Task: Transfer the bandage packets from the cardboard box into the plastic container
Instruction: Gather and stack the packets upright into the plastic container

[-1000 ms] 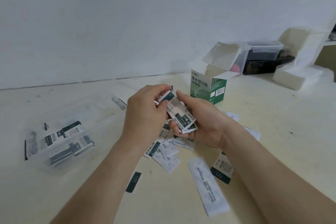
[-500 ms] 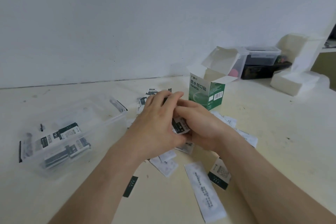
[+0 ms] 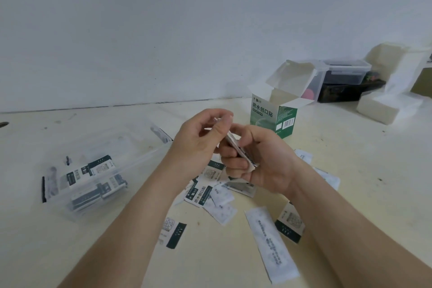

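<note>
Left grip [image 3: 198,147]: closed; the upper end of the stack of bandage packets [image 3: 238,147] is pinched between thumb and fingers.
Right grip [image 3: 264,161]: closed; the lower end of the same stack is held by curled fingers.
Stack position: held between both grips above the table [image 3: 70,252], tilted and seen edge-on, with its top under the left thumb and its bottom in the right palm.
Stack count: cannot be told, as only the edges are shown.
Cardboard box [image 3: 273,117]: one, green and white, upright with its flaps open, just behind the right grip.
Plastic container [image 3: 131,145]: one, clear, to the left of the left grip; several packets are seen inside, the number blurred by the wall.
Loose packets [image 3: 198,192]: at least nine are scattered on the table below and to the right of the grips; some overlap.
Long white strip [image 3: 271,245]: one, lying apart between the forearms.
Change: half a second earlier both grips were pressed low over the pile with the stack covered; they are now raised and the stack is exposed.
</note>
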`<state>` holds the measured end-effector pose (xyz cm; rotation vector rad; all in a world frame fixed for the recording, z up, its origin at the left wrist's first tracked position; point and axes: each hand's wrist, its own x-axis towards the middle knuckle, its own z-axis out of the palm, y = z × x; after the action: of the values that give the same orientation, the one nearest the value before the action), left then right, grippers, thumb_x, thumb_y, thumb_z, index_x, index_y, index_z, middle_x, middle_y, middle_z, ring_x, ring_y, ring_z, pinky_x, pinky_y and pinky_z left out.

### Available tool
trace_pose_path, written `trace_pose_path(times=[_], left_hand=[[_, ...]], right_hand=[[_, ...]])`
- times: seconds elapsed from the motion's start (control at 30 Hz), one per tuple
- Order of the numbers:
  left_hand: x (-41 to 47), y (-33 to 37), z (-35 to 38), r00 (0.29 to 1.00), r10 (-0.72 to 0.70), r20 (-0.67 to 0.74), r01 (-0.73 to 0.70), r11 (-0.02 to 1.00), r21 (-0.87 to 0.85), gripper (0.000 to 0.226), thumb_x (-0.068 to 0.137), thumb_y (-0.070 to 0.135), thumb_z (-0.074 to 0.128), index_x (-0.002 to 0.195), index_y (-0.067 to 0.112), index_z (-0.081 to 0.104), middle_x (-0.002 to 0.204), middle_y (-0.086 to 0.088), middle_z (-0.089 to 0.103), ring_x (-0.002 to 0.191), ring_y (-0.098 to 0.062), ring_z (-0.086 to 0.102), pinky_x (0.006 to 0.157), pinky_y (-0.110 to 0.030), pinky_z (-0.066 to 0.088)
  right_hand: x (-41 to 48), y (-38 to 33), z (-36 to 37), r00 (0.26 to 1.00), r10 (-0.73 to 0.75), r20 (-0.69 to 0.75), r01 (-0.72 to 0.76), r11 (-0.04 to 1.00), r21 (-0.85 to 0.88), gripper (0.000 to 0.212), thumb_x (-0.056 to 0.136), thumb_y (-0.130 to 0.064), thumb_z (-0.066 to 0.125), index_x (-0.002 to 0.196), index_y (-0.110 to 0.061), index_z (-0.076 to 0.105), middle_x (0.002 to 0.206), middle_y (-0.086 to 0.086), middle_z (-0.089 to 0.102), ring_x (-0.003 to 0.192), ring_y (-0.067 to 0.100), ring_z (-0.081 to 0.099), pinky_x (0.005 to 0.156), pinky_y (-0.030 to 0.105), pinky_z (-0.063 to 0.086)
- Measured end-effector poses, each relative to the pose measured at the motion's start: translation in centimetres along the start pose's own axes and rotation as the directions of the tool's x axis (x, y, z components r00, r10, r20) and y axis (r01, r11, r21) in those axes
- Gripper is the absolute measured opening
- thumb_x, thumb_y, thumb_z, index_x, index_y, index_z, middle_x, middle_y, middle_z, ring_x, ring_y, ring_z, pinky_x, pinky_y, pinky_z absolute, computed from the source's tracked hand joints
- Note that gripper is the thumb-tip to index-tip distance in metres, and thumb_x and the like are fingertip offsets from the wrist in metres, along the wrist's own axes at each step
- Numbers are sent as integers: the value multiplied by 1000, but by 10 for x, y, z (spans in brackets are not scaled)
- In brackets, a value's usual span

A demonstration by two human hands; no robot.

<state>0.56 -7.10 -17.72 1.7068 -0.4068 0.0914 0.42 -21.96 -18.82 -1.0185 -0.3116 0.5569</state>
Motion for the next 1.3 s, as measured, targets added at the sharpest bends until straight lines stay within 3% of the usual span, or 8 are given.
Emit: trace_pose_path(times=[0.1, 0.2, 0.37, 0.47, 0.6, 0.87, 1.07, 1.3], left_hand=[[-2, 3, 2, 999, 24, -36, -22, 999, 43, 35, 85, 46, 57, 97, 15, 70, 85, -10, 70, 63, -9, 63, 71, -27, 56], [-1, 2, 2, 997, 41, -71, -32, 993, 115, 32, 93, 39, 54, 85, 12, 68, 65, 2, 65, 49, -9, 58, 55, -22, 48], [0, -2, -2, 986, 65, -153, -19, 959, 282, 46, 93, 49, 52, 75, 7, 59, 44, 0, 55, 42, -10, 54, 54, -28, 45], [-1, -1, -6, 982, 64, -177, -8, 953, 301, 55, 92, 54, 49, 70, 4, 44, 50, -12, 48, 41, -13, 59, 53, -39, 54], [-1, 1, -2, 954, 203, -220, -73, 871, 486, 51, 96, 49, 41, 63, 11, 39, 50, 5, 35, 45, -9, 36, 48, -24, 32], [0, 6, 2, 949, 254, -188, -163, 904, 396, 47, 98, 41, 46, 66, 7, 41, 46, -2, 41, 44, -26, 50, 45, -32, 36], [-5, 16, -3, 917, 364, -162, -258, 852, 455, 44, 99, 38, 44, 60, 18, 39, 46, 7, 39, 43, -9, 41, 44, -23, 32], [-7, 52, -49, 994, 110, -27, -71, 794, 603, 51, 97, 51, 40, 70, 12, 58, 61, -4, 62, 47, -14, 50, 54, -33, 43]], right_hand=[[0, 1, 3, 996, 14, 84, -17, 999, 40, 44, 64, -11, 46, 107, -18, 40, 65, 4, 39, 43, 10, 30, 51, 27, 15], [0, 1, 8, 994, 38, 101, -39, 999, 3, 17, 85, -20, 43, 99, -13, 47, 69, 5, 42, 42, 9, 32, 50, 25, 16], [-6, -4, 6, 1000, 15, 22, -11, 985, -170, 36, 95, -32, 53, 117, -4, 58, 82, 10, 57, 50, 12, 42, 51, 23, 33], [-8, -5, 5, 1000, 20, 12, -18, 982, -187, 23, 92, -25, 57, 107, -7, 57, 81, 18, 60, 48, 17, 46, 48, 24, 35], [-6, -3, 6, 998, 65, 20, -61, 983, -173, 21, 92, -27, 57, 98, -7, 57, 73, 13, 55, 46, 14, 46, 45, 22, 32], [-11, -4, 10, 977, 109, 182, -88, 989, -121, 37, 90, -37, 51, 95, -1, 58, 74, 12, 63, 58, 20, 66, 52, 23, 54], [-10, -1, 7, 973, 46, 228, -27, 996, -84, 39, 79, -35, 76, 100, -4, 64, 81, 14, 67, 65, 22, 68, 62, 27, 57], [-6, -25, 37, 996, -15, 89, 51, 909, -413, 48, 70, -37, 83, 97, -5, 59, 86, 20, 69, 66, 24, 67, 62, 28, 53]])
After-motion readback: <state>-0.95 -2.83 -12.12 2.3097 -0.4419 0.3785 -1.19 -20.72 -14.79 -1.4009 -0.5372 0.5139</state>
